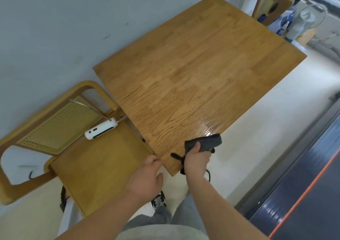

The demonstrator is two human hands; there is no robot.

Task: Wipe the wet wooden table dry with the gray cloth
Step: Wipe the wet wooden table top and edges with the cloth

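The wooden table (193,70) fills the middle of the view, pushed against a pale wall. A shiny wet patch (207,127) lies near its front right edge. My right hand (196,161) grips the gray cloth (206,142) at the table's near corner, with the cloth lying just below the wet patch. A black strap shows beside my right wrist. My left hand (149,177) hangs with loosely curled fingers beside the table's near corner and holds nothing.
A wooden chair (77,166) with a cane back stands left of the table, a white power strip (101,130) lying on its seat. A second chair (270,5) stands at the far end. Dark flooring with an orange line (301,197) runs along the right.
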